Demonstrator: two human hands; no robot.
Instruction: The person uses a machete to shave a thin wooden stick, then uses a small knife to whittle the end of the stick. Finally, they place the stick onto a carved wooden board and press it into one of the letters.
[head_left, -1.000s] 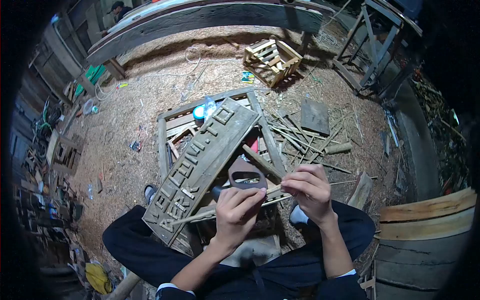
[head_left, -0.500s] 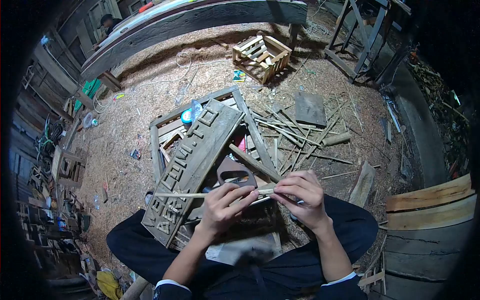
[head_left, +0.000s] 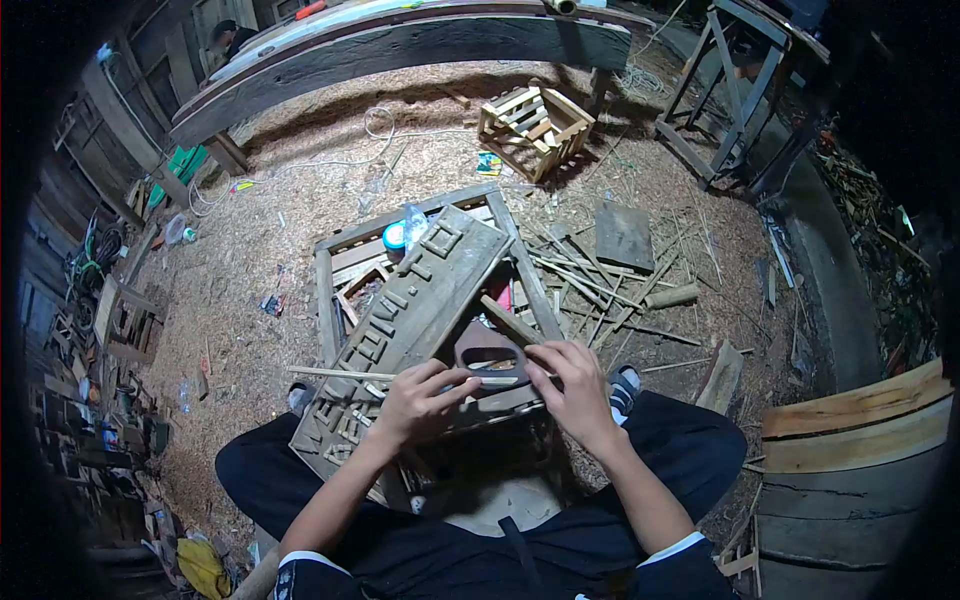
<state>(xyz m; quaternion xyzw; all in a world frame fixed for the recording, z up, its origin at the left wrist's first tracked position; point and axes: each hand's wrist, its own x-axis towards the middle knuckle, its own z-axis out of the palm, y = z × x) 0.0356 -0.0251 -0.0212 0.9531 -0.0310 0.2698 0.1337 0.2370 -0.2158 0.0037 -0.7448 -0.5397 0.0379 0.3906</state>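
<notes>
My left hand [head_left: 415,402] is closed round a thin wooden strip [head_left: 340,374], which sticks out to the left over a board. My right hand [head_left: 575,388] pinches the strip's other end, and a pale stretch of it shows between the hands. Just beyond lies a brown saw handle [head_left: 491,350] with an oval opening; its blade is not visible. The grey wooden board [head_left: 445,290] slants across a wooden frame [head_left: 322,290] and bears raised letters made of small strips. A short wooden bar [head_left: 510,320] lies beside the saw handle.
Scrap sticks [head_left: 600,285] and a flat panel [head_left: 624,237] lie to the right. A slatted crate [head_left: 540,130] stands farther off, before a long bench [head_left: 400,55] with a person behind it. Planks [head_left: 860,410] are at lower right. A blue-lidded container [head_left: 394,236] sits in the frame.
The view has shifted slightly. My hands have moved a little farther apart, with the right hand lower and turned. The strip remains between them.
</notes>
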